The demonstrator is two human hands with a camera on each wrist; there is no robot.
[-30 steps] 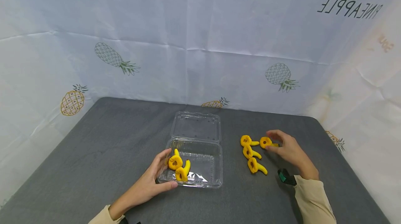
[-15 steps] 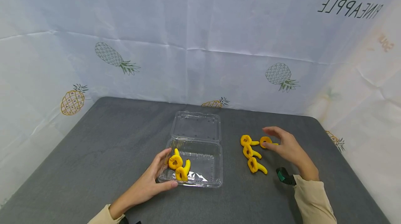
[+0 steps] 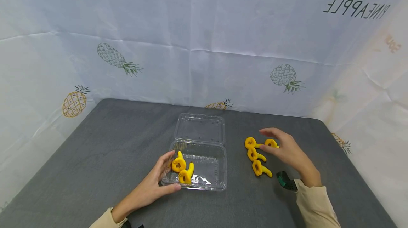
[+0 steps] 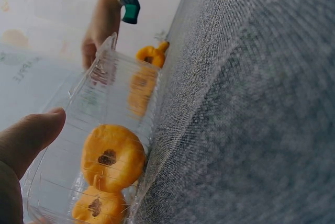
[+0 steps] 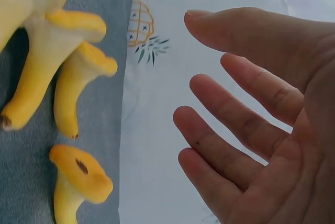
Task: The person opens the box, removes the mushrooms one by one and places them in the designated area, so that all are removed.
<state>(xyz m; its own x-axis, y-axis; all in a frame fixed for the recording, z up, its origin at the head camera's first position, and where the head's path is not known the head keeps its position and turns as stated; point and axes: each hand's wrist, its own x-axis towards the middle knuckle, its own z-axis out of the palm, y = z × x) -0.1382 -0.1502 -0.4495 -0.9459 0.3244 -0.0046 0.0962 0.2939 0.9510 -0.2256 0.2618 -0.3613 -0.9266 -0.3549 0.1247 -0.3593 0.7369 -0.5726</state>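
A clear plastic clamshell box (image 3: 223, 169) lies on the table with its lid (image 3: 200, 127) folded back. My left hand (image 3: 148, 189) holds its left front corner, the thumb at the front edge and the fingers along the left side. Inside, by that hand, are two yellow mushrooms (image 3: 179, 165). To the right of the box, several more yellow mushrooms (image 3: 256, 167) lie on the cloth, three in a slanted column and one (image 3: 271, 143) beside the top. Over that one hovers my right hand (image 3: 288, 152), thumb and fingers spread apart, holding nothing. The right wrist view shows the bare palm (image 5: 282, 177).
The table (image 3: 105, 143) has a dark grey cloth and rounded far corners. Behind and beside it hangs a white sheet (image 3: 223, 26) printed with pineapples. A dark device with a green patch (image 3: 284, 181) is worn at the right wrist.
The right hand has drifted left and slightly up, off the separate mushroom, and its thumb and fingers have opened wider. The left hand and the box stay in place.
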